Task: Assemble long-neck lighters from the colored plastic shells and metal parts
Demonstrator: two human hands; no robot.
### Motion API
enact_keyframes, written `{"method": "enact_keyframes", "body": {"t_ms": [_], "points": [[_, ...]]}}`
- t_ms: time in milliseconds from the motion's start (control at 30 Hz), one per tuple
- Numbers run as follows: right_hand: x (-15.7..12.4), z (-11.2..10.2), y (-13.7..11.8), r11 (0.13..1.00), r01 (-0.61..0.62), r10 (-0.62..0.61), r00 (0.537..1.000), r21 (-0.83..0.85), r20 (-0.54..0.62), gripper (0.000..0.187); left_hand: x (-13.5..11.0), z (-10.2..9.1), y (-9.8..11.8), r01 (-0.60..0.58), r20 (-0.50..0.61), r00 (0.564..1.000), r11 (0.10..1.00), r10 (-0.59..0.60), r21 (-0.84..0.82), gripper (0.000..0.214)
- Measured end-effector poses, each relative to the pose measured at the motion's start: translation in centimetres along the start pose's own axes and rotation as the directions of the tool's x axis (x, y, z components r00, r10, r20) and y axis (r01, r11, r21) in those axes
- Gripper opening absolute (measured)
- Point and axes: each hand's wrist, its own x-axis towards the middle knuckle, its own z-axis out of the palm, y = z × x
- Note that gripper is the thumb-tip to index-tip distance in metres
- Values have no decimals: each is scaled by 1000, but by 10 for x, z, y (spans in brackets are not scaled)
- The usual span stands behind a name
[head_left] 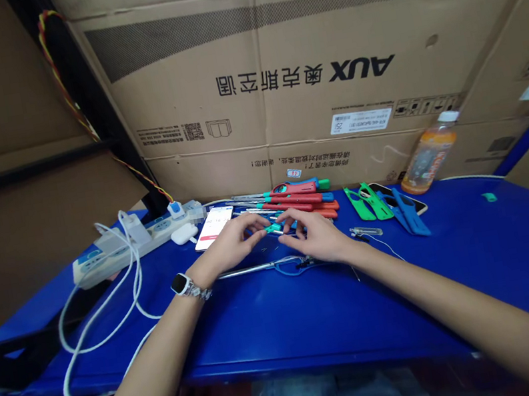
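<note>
My left hand [236, 242], with a watch on its wrist, pinches a small green plastic part [274, 229] between thumb and fingertips. From the other side, the curled fingers of my right hand [315, 235] meet the same part. Just behind my hands lie several long-nosed lighters [298, 199] in red, orange, blue and green. In front of them rests a thin metal tube [246, 270] joined to a blue lighter frame [294, 267]. Beside my right hand are a small clear lighter tank [367, 231] and a thin white wire.
Green casing halves [367, 202] and blue casing halves [408, 213] lie at right, partly over a phone. An orange drink bottle [429, 153] leans against the large carton [269, 42]. A lit phone [213, 227], white earbud case [184, 233] and power strip [160, 227] with looping cables occupy the left.
</note>
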Motion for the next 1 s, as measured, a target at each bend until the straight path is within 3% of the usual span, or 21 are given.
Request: {"method": "enact_keyframes", "body": {"t_ms": [67, 200, 300, 433, 600, 667, 800, 900, 1000], "points": [[-7, -3, -3, 999, 52, -52, 999, 7, -16, 32, 0, 4, 9, 9, 28, 1000, 990, -5, -140, 20], [-16, -8, -1, 995, 98, -96, 991, 12, -88, 10, 5, 13, 19, 67, 84, 996, 931, -39, -360, 24], [-20, -10, 3, 994, 103, -100, 990, 29, -98, 10, 8, 15, 24, 76, 47, 997, 895, -61, -441, 24], [-21, -11, 7, 980, 27, -17, 998, 197, -54, 13, 4, 15, 30, -29, -48, 999, 967, 18, -255, 20], [-24, -8, 3, 937, -86, 57, 994, 338, 95, 19, -4, 16, 30, -302, -67, 948, 947, 310, 112, 16], [-27, -9, 2, 960, -96, 64, 990, 263, 125, 20, -8, 16, 28, -326, -26, 942, 930, 335, 171, 20], [-34, -16, 6, 999, -10, 13, 995, -34, 95, 14, -15, 13, 26, -258, 111, 965, 944, 239, 206, 22], [-39, -22, 11, 962, 93, -78, 995, -255, 69, 11, -17, 12, 28, -214, 171, 968, 956, 182, 199, 21], [-42, -24, 14, 931, 130, -92, 988, -342, 126, 17, -18, 13, 28, -190, 213, 966, 964, 150, 185, 20]]}}
